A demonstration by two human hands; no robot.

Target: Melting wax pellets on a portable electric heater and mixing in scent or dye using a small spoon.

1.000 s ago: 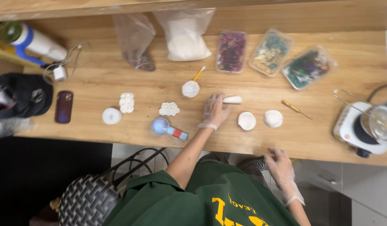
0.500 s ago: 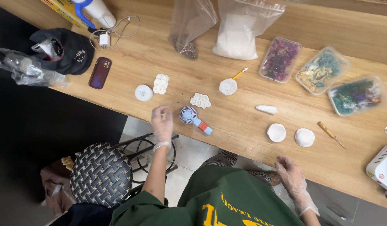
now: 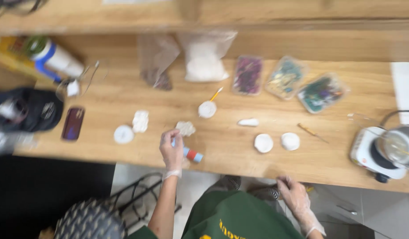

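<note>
Wooden worktop (image 3: 240, 155), contents listed left to right; the view is blurred by motion, so fine detail is unclear.

- Dark cap (image 3: 29, 110) at the far left edge, with a white and blue bottle (image 3: 54, 55) lying behind it.
- Dark red phone (image 3: 73, 123), flat, just right of the cap.
- Round white disc (image 3: 124, 134), and beside it a lumpy white mould (image 3: 140, 121).
- Left hand (image 3: 172, 150), in a thin clear glove, lies over the head end of a small handheld fan (image 3: 190, 154). The fingers curl down around it in a loose grasp; whether the fan is lifted off the wood cannot be told. The fan sits near the front edge of the worktop, its blue, white and red handle sticking out to the right of the hand.
- Flower-shaped white mould (image 3: 186, 128), touching or just behind the fingertips.
- Two clear bags at the back: one with dark bits (image 3: 156, 66), one with white powder (image 3: 204, 59).
- Round white piece with a yellow-handled stick (image 3: 208, 108).
- Small white oblong piece (image 3: 248, 122).
- Three clear trays of dried flowers (image 3: 284, 79) along the back.
- Two white round shells (image 3: 275, 142), side by side.
- Right hand (image 3: 293, 194), gloved, below the front edge of the worktop, fingers loosely spread and holding nothing.
- Wooden-handled pick (image 3: 311, 132).
- Small white hotplate (image 3: 372, 152) carrying a glass pot (image 3: 397, 146), far right.
</note>
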